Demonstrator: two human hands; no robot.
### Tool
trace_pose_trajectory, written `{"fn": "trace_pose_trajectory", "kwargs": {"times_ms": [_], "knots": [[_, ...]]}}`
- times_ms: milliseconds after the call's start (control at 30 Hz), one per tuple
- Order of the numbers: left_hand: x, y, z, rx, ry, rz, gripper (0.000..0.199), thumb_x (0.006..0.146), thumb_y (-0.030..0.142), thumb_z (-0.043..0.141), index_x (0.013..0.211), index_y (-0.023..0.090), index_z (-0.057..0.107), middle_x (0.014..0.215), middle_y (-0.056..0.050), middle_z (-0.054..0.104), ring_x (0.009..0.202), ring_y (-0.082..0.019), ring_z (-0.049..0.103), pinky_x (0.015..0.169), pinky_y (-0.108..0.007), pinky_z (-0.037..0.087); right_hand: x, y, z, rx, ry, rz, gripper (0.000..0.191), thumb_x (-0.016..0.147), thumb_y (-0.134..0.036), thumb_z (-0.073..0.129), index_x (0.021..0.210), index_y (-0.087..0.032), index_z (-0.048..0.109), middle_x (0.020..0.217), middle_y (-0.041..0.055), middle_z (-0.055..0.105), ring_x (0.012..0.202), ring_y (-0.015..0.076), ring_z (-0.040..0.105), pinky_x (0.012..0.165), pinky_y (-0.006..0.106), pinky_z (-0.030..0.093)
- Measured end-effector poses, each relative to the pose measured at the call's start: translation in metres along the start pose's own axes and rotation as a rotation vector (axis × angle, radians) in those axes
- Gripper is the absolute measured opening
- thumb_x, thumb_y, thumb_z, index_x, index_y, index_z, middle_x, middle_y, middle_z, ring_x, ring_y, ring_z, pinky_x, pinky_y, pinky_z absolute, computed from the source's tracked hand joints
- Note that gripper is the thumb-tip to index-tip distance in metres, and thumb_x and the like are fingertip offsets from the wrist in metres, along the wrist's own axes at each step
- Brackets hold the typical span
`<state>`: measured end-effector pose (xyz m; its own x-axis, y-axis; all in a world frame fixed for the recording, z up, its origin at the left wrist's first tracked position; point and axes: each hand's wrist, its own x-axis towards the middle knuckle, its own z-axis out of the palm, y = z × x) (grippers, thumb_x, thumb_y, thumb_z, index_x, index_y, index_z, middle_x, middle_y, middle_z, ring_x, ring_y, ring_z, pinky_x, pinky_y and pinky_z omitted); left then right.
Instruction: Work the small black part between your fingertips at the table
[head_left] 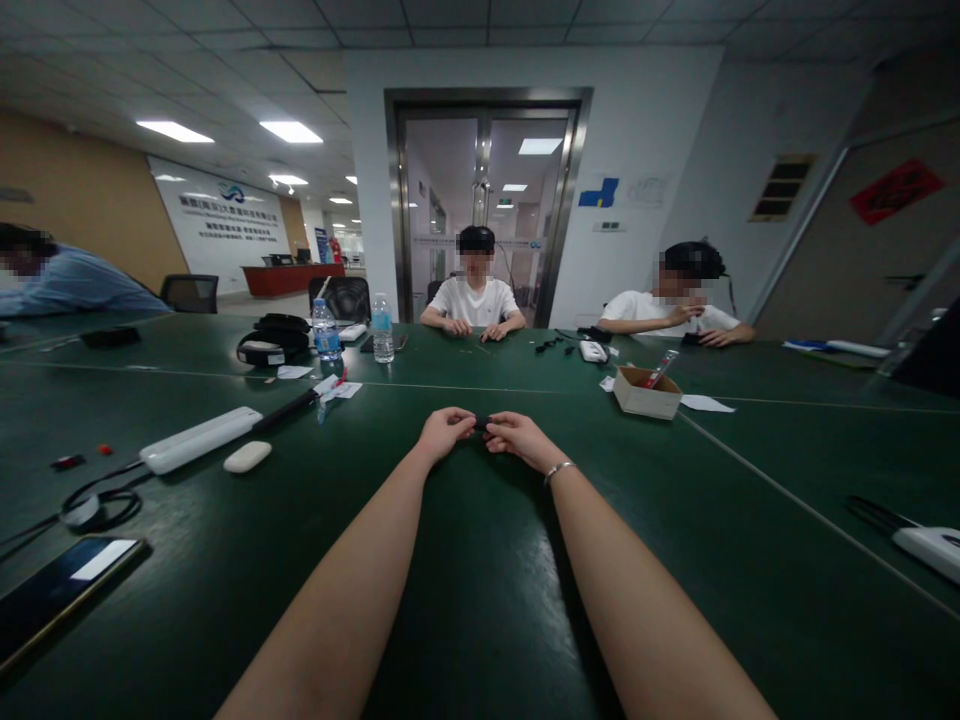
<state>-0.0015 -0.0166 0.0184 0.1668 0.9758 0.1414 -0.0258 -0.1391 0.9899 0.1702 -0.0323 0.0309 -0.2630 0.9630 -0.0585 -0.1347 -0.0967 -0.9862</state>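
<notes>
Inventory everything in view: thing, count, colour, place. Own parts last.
table: 1, green, foreground
small piece: 1, dark, centre, held
box: 1, pale, right of centre
slim item: 1, red/clear, in box
bottles: 2, clear, far left-centre
headset-like bundle: 1, black, beside bottles
bar-shaped device: 1, white, left
oval case: 1, white, left
cable: count unclear, black, left
phone: 1, dark, near left
papers: several, white, far half
small parts: several, black, far side
gadgets: 2, white, far side and right edge
co-workers: 3, white or blue tops, around table
chairs: several, black, behind table
glass door: 1, grey-framed, back centre
desk: 1, red, back left
bracelet: 1, silver, right wrist
left hand: 1, bare, pinching piece
right hand: 1, bare, pinching piece
</notes>
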Motion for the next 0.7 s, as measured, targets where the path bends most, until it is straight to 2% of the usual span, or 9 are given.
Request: {"fn": "trace_pose_trajectory", "kwargs": {"times_ms": [400, 533, 700], "knots": [[0.008, -0.009, -0.001, 0.09, 0.005, -0.026, 0.02, 0.072, 0.027, 0.067, 0.08, 0.01, 0.061, 0.065, -0.004, 0.063, 0.056, -0.01, 0.059, 0.057, -0.021, 0.047, 0.002, 0.005, -0.004, -0.012, -0.041, -0.027, 0.024, 0.078, 0.005, 0.058, 0.094, -0.011, 0.051, 0.063, 0.0022, 0.063, 0.054, 0.0113, 0.063, 0.053, 0.018, 0.055], [0.009, -0.011, -0.004, 0.149, -0.021, -0.032, 0.024, 0.073, 0.032, 0.065, 0.082, 0.01, 0.062, 0.061, -0.004, 0.064, 0.054, -0.011, 0.059, 0.057, -0.022, 0.048, 0.003, 0.007, -0.004, -0.021, -0.023, -0.029, 0.023, 0.078, 0.005, 0.058, 0.092, -0.011, 0.051, 0.064, 0.003, 0.063, 0.054, 0.0111, 0.063, 0.054, 0.018, 0.055], [0.008, -0.009, -0.004, 0.188, -0.034, -0.068, 0.022, 0.076, 0.03, 0.061, 0.083, 0.01, 0.062, 0.061, -0.005, 0.064, 0.055, -0.011, 0.06, 0.057, -0.023, 0.049, 0.004, 0.009, -0.005, -0.021, -0.026, -0.041, 0.024, 0.076, 0.002, 0.063, 0.092, -0.011, 0.053, 0.065, 0.003, 0.063, 0.055, 0.0111, 0.063, 0.055, 0.018, 0.055]]}}
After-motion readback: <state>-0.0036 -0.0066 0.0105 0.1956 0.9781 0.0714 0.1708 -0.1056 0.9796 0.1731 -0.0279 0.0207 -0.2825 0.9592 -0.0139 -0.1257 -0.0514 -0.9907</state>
